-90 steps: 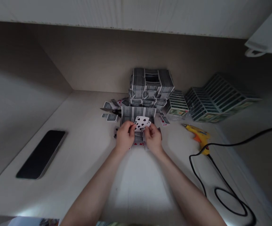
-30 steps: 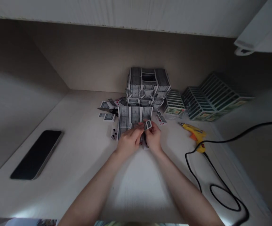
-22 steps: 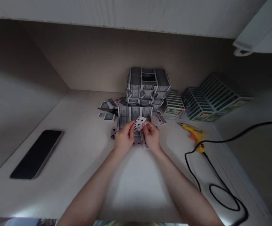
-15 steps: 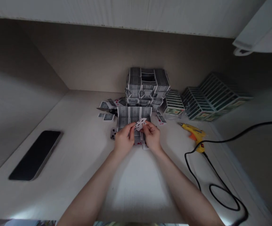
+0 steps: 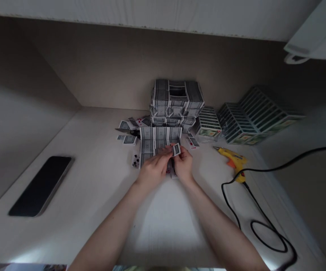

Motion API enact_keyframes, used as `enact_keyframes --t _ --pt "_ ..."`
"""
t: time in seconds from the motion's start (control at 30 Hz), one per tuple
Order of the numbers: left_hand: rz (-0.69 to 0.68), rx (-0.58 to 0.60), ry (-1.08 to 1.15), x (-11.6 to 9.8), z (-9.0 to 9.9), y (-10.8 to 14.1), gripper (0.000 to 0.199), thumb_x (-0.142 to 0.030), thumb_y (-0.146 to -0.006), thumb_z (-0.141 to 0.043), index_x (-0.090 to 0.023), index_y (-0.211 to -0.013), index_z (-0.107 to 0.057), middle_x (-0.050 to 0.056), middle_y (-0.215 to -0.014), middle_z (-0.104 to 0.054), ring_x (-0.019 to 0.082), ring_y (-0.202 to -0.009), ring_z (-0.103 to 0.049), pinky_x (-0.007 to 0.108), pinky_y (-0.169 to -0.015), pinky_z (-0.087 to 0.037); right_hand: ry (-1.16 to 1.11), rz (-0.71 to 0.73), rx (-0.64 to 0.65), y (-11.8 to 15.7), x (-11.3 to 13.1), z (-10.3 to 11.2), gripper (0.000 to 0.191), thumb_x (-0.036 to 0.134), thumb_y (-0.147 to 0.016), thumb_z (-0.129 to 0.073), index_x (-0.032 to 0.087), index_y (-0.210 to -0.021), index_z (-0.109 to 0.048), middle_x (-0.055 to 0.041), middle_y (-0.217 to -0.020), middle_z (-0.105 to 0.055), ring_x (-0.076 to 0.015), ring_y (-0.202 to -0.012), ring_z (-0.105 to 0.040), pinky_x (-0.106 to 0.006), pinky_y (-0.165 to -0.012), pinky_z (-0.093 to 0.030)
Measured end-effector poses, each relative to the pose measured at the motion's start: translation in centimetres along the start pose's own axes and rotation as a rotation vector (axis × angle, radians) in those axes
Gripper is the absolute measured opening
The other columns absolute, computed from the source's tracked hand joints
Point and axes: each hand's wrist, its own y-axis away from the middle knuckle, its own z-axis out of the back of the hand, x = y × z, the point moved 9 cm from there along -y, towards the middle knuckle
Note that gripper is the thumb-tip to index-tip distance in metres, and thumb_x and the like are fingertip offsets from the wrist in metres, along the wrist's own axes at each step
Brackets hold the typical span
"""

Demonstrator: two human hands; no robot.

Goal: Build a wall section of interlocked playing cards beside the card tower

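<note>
As right hand point(image 5: 183, 164) pinches a card point(image 5: 176, 149), left hand point(image 5: 154, 169) beside, card tower point(image 5: 177, 99) behind

The raised card point(image 5: 176, 149) showed a dark grey patterned back inside a white border. The standing wall of cards point(image 5: 160, 137) and the far card tower point(image 5: 177, 90) carried the same grey-and-white patterned backs. A face-up card point(image 5: 135, 161) on the left showed black pips on white. On the right, the card packs point(image 5: 253, 113) were striped dark teal and white with greenish ends. The glue gun point(image 5: 232, 158) was yellow and orange, its cable point(image 5: 264, 226) black. The phone point(image 5: 40, 186) was black, on a pale, faintly grained counter point(image 5: 89, 226).
</note>
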Motion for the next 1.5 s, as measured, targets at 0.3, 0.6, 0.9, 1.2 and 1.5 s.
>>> enact_keyframes --t 0.3,0.6,0.9,1.2,1.5 --pt "0.276 -0.155 -0.03 3.1 1.3 0.3 0.018 -0.02 -0.086 -0.048 -0.017 -0.1 -0.059 0.005 -0.091 -0.071 0.013 -0.075 -0.067 0.023 -0.068 -0.053 0.058 0.006 0.001 -0.1 -0.6 -0.1 0.025 0.038 -0.078 -0.054 0.017 -0.089 -0.062 -0.0043 -0.077 -0.068 -0.0158 -0.067 -0.063 -0.031 -0.065 -0.053" --pt "0.276 -0.167 0.057 2.9 1.6 0.1 0.016 -0.017 -0.084 -0.049 -0.017 -0.096 -0.061 0.004 -0.088 -0.071 0.012 -0.074 -0.067 0.021 -0.068 -0.052 0.025 -0.011 0.0 -0.1 -0.1 -0.1 0.024 0.038 -0.076 -0.056 0.017 -0.087 -0.063 -0.0031 -0.076 -0.068 -0.014 -0.064 -0.062 -0.029 -0.064 -0.053" --pt "0.083 0.0 0.112 0.8 0.1 -0.1 0.036 -0.003 -0.081 -0.041 -0.019 -0.11 -0.054 0.005 -0.113 -0.064 0.013 -0.104 -0.06 0.028 -0.089 -0.05 0.035 0.044 0.012 0.1 0.8 0.1 0.021 0.03 -0.076 -0.054 0.019 -0.092 -0.063 -0.0052 -0.089 -0.071 -0.0161 -0.083 -0.066 -0.033 -0.081 -0.05" --pt "0.019 0.03 0.096 0.1 -0.3 0.0 0.04 -0.001 -0.079 -0.04 -0.018 -0.112 -0.053 0.007 -0.115 -0.062 0.013 -0.108 -0.058 0.028 -0.093 -0.049 0.124 0.053 -0.092 0.6 0.8 0.6 0.023 0.027 -0.074 -0.054 0.016 -0.093 -0.062 -0.0084 -0.093 -0.07 -0.0179 -0.085 -0.065 -0.034 -0.08 -0.051" --pt "0.186 -0.04 0.112 1.7 0.1 0.3 0.038 -0.002 -0.078 -0.042 -0.021 -0.106 -0.057 0.003 -0.101 -0.069 0.013 -0.089 -0.065 0.024 -0.079 -0.054 0.092 0.019 -0.03 0.3 1.1 0.1 0.023 0.033 -0.075 -0.054 0.018 -0.091 -0.062 -0.0074 -0.089 -0.071 -0.0178 -0.082 -0.066 -0.034 -0.077 -0.051"
